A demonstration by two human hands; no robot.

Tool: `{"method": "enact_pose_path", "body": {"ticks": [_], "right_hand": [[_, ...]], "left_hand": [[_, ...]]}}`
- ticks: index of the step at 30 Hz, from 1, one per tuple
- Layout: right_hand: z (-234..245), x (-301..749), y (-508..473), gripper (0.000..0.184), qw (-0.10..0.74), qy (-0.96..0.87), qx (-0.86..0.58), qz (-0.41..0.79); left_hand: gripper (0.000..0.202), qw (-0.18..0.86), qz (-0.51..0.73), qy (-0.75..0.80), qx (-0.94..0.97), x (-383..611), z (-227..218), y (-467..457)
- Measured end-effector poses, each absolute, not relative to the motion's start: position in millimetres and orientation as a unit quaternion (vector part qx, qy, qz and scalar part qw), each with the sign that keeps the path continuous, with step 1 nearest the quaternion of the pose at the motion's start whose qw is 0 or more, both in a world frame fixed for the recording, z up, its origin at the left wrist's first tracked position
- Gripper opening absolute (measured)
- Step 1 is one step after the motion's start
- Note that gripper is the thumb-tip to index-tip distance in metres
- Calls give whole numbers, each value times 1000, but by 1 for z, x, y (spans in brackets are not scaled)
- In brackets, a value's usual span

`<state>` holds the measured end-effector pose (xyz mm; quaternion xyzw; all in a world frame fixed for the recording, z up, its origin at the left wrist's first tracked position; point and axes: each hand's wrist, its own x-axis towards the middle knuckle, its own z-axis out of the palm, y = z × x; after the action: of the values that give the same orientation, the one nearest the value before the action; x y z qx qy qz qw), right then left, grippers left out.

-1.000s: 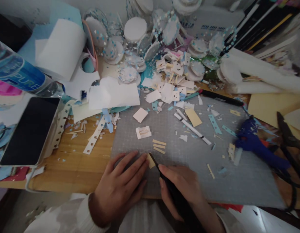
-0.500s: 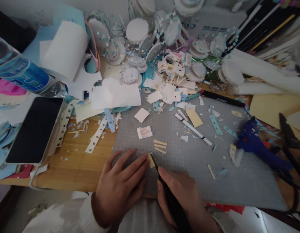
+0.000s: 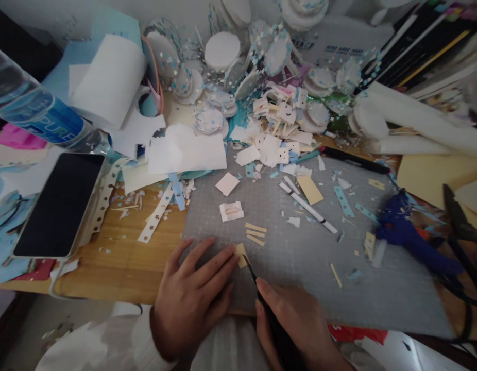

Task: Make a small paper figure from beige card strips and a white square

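My left hand (image 3: 198, 288) lies flat on the grey cutting mat (image 3: 300, 263), fingers spread. Its index fingertip presses the edge of a small yellow paper piece (image 3: 242, 255). In my right hand (image 3: 294, 314) is a black craft knife (image 3: 275, 324), gripped like a pen, its thin blade tip at the yellow paper. Whether the blade touches the paper I cannot tell. Several thin yellow paper strips (image 3: 256, 233) lie just beyond. Further up are a small white folded paper piece (image 3: 231, 211) and a pale paper square (image 3: 227, 184).
Left are a phone (image 3: 61, 203) and a water bottle (image 3: 49, 111). A blue glue gun (image 3: 412, 232) and dark scissors (image 3: 457, 221) lie right. Behind are a heap of small paper faces (image 3: 279, 126), white discs (image 3: 222, 51) and a black pen (image 3: 354, 159).
My right hand and the knife have shifted slightly right and toward me, and the blade tip sits lower on the yellow paper. My left hand stays on the paper.
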<state>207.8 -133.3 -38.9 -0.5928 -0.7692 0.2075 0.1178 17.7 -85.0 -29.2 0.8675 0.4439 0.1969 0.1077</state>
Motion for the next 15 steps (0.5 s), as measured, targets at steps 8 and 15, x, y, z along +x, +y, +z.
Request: {"method": "enact_pose_path", "body": {"ticks": [8, 15], "right_hand": [[-45, 211, -146, 25, 108, -827, -549, 52], [-41, 208, -152, 23, 230, -786, -569, 80]], "left_hand": [[31, 107, 187, 434, 875, 16, -28, -84], [35, 130, 188, 437, 870, 14, -31, -87]]}}
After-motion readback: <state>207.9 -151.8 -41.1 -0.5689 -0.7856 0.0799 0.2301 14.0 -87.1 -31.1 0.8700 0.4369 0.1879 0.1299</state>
